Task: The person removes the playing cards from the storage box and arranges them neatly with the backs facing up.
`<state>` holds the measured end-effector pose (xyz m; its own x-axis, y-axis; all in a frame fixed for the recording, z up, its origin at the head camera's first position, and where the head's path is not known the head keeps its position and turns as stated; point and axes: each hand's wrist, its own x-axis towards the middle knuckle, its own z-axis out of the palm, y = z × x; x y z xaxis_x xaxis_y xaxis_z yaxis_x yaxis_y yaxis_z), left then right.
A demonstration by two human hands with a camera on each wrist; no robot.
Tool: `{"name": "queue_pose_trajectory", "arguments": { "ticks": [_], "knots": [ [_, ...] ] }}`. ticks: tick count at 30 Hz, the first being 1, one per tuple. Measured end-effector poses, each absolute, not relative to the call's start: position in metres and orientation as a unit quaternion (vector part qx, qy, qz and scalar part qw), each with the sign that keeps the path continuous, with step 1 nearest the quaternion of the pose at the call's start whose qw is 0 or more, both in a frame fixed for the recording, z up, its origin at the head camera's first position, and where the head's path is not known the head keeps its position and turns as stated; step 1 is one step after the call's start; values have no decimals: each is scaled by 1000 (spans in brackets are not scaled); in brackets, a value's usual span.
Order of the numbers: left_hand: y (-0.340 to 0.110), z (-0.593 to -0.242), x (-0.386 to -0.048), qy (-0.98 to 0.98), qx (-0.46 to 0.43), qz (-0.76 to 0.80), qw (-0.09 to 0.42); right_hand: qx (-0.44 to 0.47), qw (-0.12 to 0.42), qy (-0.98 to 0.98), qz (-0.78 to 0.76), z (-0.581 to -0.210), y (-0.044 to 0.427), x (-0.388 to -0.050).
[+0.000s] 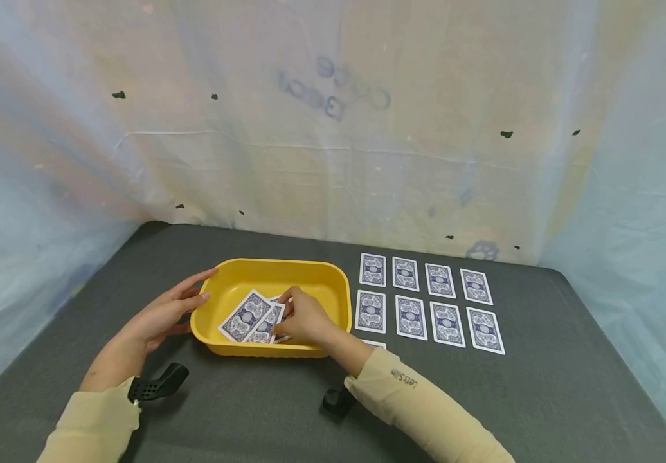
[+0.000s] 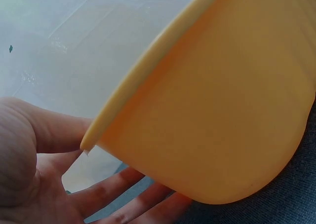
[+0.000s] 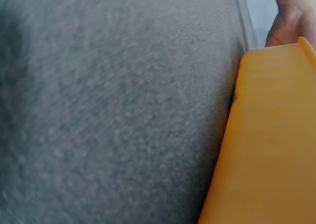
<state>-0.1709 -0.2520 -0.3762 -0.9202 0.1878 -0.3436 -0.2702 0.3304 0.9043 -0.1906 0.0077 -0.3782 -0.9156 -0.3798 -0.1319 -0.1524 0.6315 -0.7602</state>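
A yellow plastic tub [image 1: 275, 352] stands on the dark table with several blue-backed playing cards [image 1: 245, 316] lying inside it, overlapping and face down. At its left end my left hand [image 1: 162, 316] grips the rim; in the left wrist view the thumb is at the rim and the other fingers lie against the tub's [image 2: 212, 110] outer wall and underside. My right hand [image 1: 308, 318] reaches over the near rim into the tub and pinches a card there between thumb and fingers. The right wrist view shows only the tub's outer side [image 3: 271, 135], not the right fingers.
Right of the tub, face-down cards [image 1: 411, 317] lie in two rows on the dark cloth-covered table [image 1: 553, 386]. Another card [image 1: 375, 344] shows partly behind the right forearm. Pale plastic sheeting [image 1: 333, 180] hangs behind and at both sides.
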Motion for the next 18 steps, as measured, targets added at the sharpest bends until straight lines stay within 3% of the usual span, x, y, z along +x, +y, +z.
{"name": "queue_pose_trajectory", "arguments": {
  "ticks": [9, 18],
  "knots": [
    [-250, -376, -171, 790, -31, 579, 201, -96, 50, 853, -511, -371, 13, -189],
    [-252, -376, -170, 789, -27, 581, 197, -125, -46, 826, -548, -360, 33, -191]
  ]
}}
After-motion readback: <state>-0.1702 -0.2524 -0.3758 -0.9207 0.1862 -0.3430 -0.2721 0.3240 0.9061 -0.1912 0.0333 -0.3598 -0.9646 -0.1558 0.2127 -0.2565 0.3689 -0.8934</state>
